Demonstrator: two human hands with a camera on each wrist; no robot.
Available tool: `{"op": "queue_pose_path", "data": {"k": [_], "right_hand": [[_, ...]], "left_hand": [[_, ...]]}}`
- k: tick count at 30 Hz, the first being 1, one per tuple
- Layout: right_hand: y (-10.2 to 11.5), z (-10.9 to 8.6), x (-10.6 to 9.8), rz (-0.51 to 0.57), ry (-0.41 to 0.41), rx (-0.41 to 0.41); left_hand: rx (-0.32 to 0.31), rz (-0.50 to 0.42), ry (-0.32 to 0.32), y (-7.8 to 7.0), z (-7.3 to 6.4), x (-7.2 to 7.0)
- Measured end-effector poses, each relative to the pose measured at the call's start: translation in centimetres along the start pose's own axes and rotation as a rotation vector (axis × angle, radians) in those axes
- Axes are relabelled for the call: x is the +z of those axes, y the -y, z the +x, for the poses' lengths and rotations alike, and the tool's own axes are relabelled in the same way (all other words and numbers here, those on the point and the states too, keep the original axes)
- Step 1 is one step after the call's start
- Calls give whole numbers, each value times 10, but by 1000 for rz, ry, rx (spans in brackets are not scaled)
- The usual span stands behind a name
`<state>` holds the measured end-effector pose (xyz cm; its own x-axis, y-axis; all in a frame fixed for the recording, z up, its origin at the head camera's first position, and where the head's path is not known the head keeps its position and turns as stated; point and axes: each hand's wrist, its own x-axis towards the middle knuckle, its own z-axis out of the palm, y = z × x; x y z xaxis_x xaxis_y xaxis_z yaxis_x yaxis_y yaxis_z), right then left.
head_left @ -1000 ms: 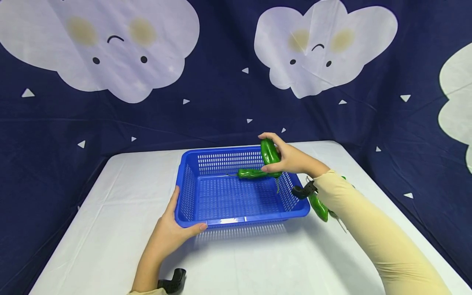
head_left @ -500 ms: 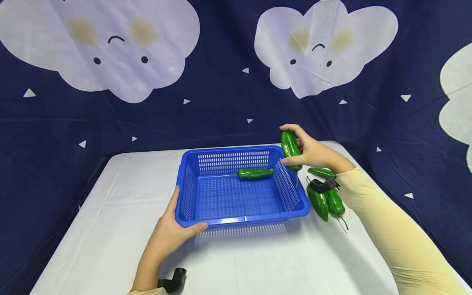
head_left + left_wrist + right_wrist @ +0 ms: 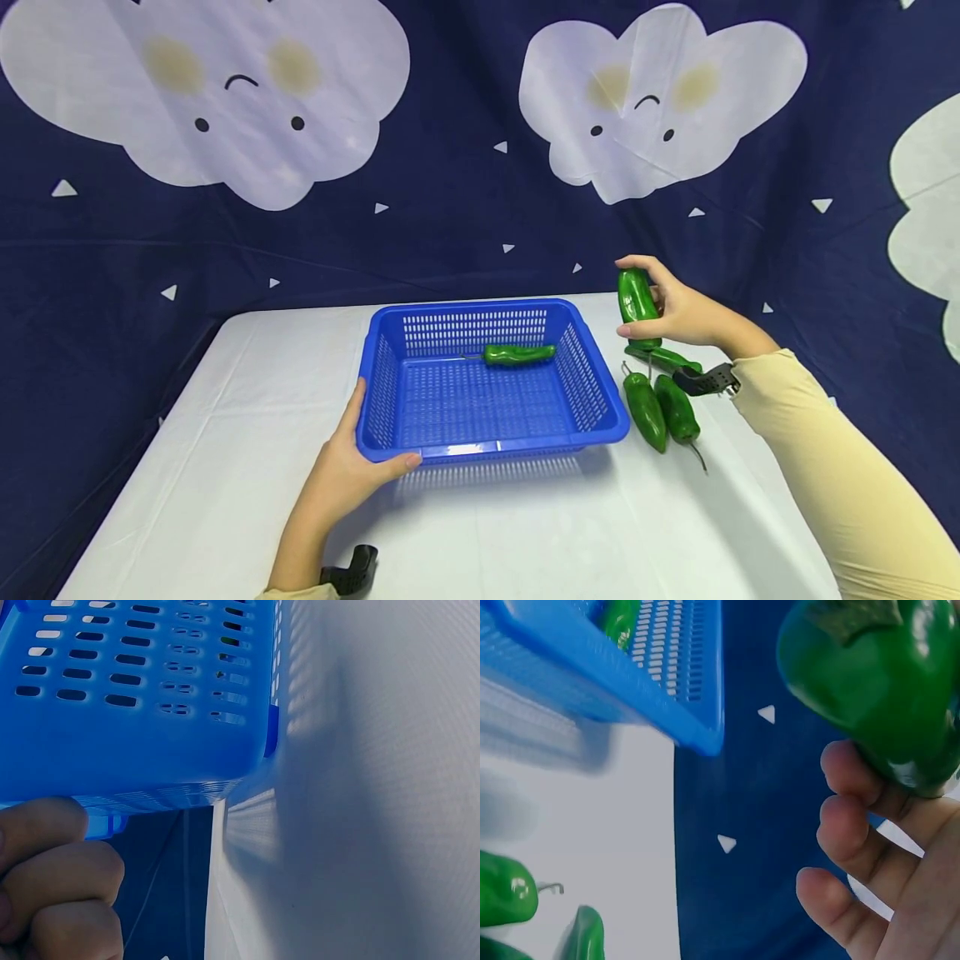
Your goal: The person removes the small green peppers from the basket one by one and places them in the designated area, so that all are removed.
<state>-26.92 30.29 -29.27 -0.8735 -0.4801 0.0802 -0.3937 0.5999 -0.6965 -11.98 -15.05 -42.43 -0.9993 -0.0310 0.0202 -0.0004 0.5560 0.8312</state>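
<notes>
My left hand [image 3: 347,471] grips the near left corner of a blue plastic basket [image 3: 472,450], thumb along its front rim. Curled fingers [image 3: 67,874] of that hand show beside the basket wall in the left wrist view. Beyond the basket's right side, my right hand [image 3: 686,312] holds a green pepper [image 3: 636,304] upright between thumb and fingers, stem downward, raised off the table. The right wrist view shows this pepper [image 3: 877,682] close up, with its stem end toward the camera. Inside the basket lies one long green pepper [image 3: 517,355].
Right of the basket on the white-covered table [image 3: 187,450] lie three more green peppers: one near the basket wall [image 3: 645,412], another beside it [image 3: 677,408], and a third behind them [image 3: 667,358]. A dark blue cloud-patterned cloth [image 3: 457,217] hangs behind the table.
My right hand has moved right with the green pepper, from over the basket to beyond its right rim. The left hand and basket have stayed in place.
</notes>
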Motion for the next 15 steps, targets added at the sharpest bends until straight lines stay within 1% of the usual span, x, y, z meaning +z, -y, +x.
{"op": "queue_pose_path", "data": {"k": [3,6,11,15], "right_hand": [[-6,-4,-4,-3,-21,23],[-11,-8,-6,-14,-23,36],[-21,-14,-8,-19,-1,39],[-32,-21,-5,0,28,29]], "left_hand": [[3,-3,-3,0,0,0],[6,-6,-7,1,0,0],[6,-5,-11,1,0,1],[4,1,-8,1,0,1]]}}
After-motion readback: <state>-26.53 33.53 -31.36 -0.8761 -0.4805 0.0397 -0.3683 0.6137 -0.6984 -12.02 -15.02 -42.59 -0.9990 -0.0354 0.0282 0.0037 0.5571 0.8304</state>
